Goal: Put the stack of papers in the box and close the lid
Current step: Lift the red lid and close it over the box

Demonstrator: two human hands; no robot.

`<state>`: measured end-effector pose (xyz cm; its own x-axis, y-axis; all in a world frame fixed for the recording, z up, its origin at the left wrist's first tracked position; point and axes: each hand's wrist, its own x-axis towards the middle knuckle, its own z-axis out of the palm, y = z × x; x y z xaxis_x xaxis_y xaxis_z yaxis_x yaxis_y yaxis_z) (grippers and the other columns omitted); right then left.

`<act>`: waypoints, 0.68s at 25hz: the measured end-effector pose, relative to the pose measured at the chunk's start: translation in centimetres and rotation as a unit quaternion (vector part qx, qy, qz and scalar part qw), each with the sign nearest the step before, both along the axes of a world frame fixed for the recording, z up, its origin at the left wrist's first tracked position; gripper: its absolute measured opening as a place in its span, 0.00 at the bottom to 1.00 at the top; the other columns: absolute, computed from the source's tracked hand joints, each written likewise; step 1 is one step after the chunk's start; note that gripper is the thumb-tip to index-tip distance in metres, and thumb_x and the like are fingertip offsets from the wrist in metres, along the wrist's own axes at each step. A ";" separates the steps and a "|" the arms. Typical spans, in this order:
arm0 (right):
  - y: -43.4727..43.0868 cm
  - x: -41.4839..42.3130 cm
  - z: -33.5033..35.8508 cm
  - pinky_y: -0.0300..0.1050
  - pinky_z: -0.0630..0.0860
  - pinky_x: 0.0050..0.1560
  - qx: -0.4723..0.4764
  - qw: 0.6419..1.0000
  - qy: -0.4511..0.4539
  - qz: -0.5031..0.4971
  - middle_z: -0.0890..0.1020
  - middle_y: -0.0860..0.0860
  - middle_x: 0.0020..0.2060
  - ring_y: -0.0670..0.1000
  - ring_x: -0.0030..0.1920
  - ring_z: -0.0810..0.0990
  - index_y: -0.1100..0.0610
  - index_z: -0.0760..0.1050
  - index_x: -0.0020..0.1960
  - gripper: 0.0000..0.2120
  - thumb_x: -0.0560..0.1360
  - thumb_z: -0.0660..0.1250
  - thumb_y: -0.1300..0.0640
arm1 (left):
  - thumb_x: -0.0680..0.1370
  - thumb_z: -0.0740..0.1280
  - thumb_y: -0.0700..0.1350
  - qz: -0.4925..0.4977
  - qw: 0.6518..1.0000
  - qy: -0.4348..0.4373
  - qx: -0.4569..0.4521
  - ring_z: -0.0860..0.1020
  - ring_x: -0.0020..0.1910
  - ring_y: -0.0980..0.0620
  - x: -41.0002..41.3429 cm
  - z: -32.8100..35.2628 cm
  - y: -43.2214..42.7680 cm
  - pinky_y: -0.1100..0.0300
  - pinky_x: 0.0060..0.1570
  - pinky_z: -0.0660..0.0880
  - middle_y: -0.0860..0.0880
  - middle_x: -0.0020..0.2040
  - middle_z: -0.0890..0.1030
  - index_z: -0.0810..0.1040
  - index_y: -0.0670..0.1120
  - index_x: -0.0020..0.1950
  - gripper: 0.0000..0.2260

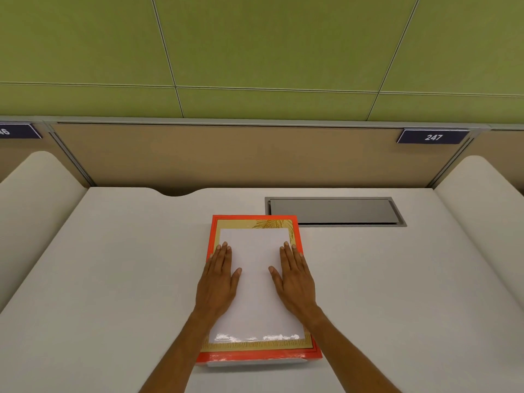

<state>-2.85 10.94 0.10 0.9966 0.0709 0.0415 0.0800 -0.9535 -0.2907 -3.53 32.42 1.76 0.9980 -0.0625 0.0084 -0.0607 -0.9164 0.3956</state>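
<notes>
White surface, green wall behind. Orange-rimmed box at lower centre, long axis running up frame; stack of papers lying on it. Left hand and right hand flat, fingers extended, pressing paper edges, grasping nothing; equally near.

Your left hand and right hand lie flat, fingers extended, on the white stack of papers; the stack rests on the orange-bordered box near the middle of the desk. Toward the desk's far edge, just right of the box's far corner, sits a grey cable hatch; a plate reading 247 hangs on the partition beyond.
</notes>
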 end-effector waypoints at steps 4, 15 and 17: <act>0.0 0.0 -0.6 0.42 0.41 0.78 -0.002 1.000 0.013 -0.001 0.46 0.49 0.80 0.48 0.79 0.43 0.54 0.43 0.79 0.35 0.80 0.47 0.37 | 0.71 0.28 0.70 0.007 1.000 0.012 0.007 0.48 0.81 0.51 0.3 -1.1 -0.2 0.55 0.79 0.48 0.48 0.82 0.49 0.47 0.44 0.81 0.46; 0.3 -0.2 -1.1 0.41 0.41 0.77 0.008 1.000 0.024 -0.012 0.47 0.48 0.80 0.48 0.79 0.45 0.54 0.42 0.79 0.38 0.78 0.47 0.34 | 0.75 0.33 0.67 0.019 0.999 0.014 0.042 0.50 0.81 0.52 0.4 -3.1 0.1 0.56 0.79 0.48 0.49 0.82 0.51 0.47 0.45 0.81 0.40; 0.2 -0.2 -1.2 0.42 0.42 0.77 0.015 0.999 0.026 -0.012 0.46 0.48 0.79 0.48 0.79 0.45 0.54 0.42 0.79 0.38 0.79 0.48 0.34 | 0.76 0.35 0.66 0.019 0.999 0.011 0.048 0.50 0.81 0.52 0.4 -3.3 0.2 0.56 0.79 0.48 0.50 0.82 0.51 0.48 0.45 0.81 0.38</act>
